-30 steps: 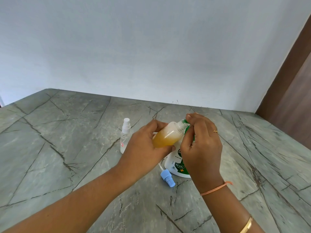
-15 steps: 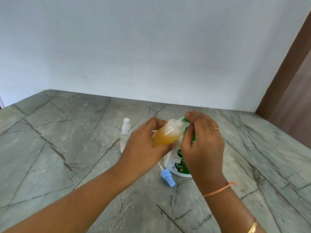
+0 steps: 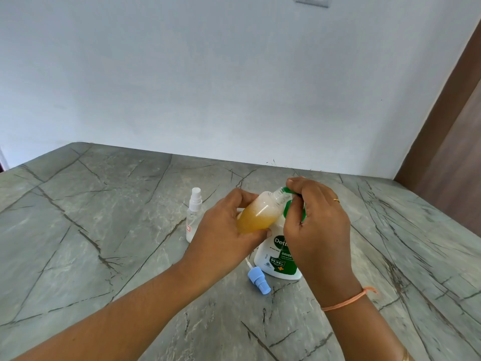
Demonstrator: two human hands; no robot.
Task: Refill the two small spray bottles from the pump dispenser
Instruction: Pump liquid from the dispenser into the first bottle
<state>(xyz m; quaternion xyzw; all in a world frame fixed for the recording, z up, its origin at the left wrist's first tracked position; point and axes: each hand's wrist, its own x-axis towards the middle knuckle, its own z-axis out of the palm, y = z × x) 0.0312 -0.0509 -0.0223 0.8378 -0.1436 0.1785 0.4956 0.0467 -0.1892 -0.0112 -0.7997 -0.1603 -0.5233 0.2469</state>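
Observation:
My left hand (image 3: 223,235) grips a small clear spray bottle (image 3: 260,213) without its cap, tilted, about two thirds full of foamy amber liquid. Its open neck meets the green nozzle of the pump dispenser (image 3: 278,259), a white bottle with a green label standing on the table. My right hand (image 3: 317,225) curls over the green pump head and hides most of it. A second small clear spray bottle (image 3: 194,217) with a white sprayer stands upright to the left. The blue sprayer cap (image 3: 259,280) with its dip tube lies on the table in front of the dispenser.
The grey marble-patterned table (image 3: 104,230) runs back to a white wall. A brown wooden door or panel (image 3: 453,142) stands at the right edge. A wall switch plate shows at the top.
The hands and tilted bottle stay at the pump nozzle with almost no shift. The foam in the bottle looks slightly higher.

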